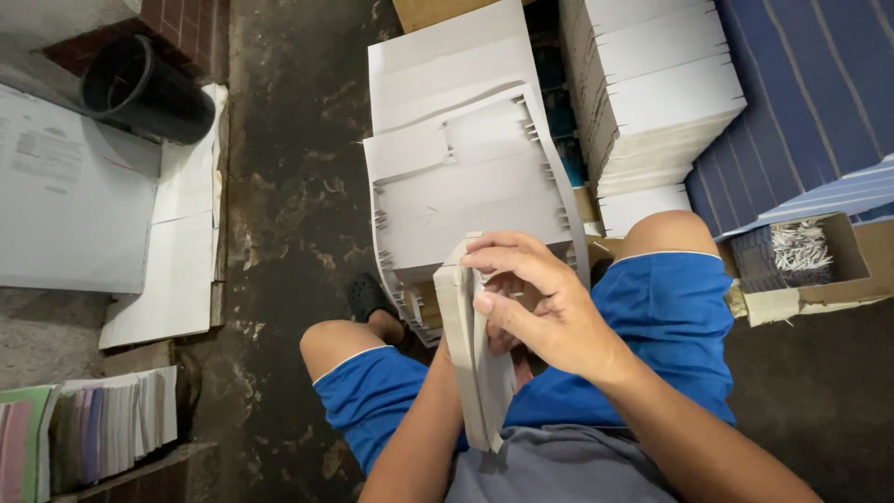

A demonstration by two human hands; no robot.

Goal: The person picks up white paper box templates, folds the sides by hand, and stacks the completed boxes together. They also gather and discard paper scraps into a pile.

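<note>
Head view: a thin stack of grey cardboard cut-outs [477, 359] is held on edge above the lap, between the knees. The right hand [540, 303] is closed on its upper edge, thumb on the near face and fingers curled over the top. The left hand is hidden behind the cut-outs, so its grip cannot be told. A taller pile of cut cardboard sheets [466, 177] lies just beyond on the floor [279, 186].

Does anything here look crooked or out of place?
Yes. The stack of grey die-cut sheets before the knees bows upward, edges fanned unevenly, unlike the squared white stacks beside it. A black bin lies tipped on its side.
</note>
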